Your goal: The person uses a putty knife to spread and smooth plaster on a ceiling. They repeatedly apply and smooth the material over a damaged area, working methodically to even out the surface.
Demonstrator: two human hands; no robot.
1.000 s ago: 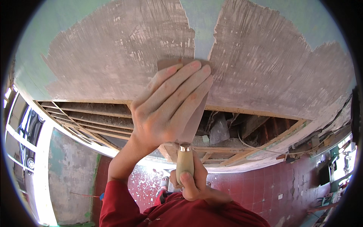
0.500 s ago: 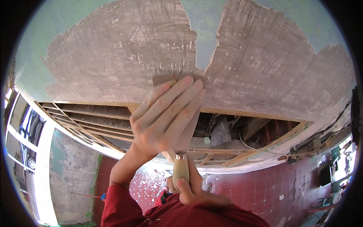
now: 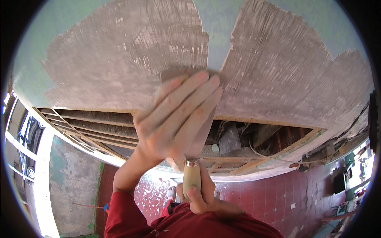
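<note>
My right hand [image 3: 201, 197] is wrapped round the pale wooden handle of a broad-bladed scraper [image 3: 192, 176], thumb along the grip. My left hand [image 3: 176, 115] lies over the blade with its fingers stretched out and its fingertips near the blade's far edge. That edge meets a greyish-brown, streaked patch [image 3: 103, 67] on the overhead surface, just left of a narrow green strip [image 3: 219, 43] between two such patches. Much of the blade is hidden under my left hand, which is slightly blurred.
Below the patch, a long opening [image 3: 95, 123] shows wooden slats and dark hollows. A translucent plastic piece [image 3: 230, 141] and a pale cable [image 3: 274, 158] hang there. Red floor tiles [image 3: 254, 202] lie far below. A car [image 3: 29, 146] shows at far left, clutter [image 3: 341, 206] at right.
The scraper and both hands have moved a little farther up along the patch. My left hand still lies over the blade, and my right hand keeps its hold on the handle.
</note>
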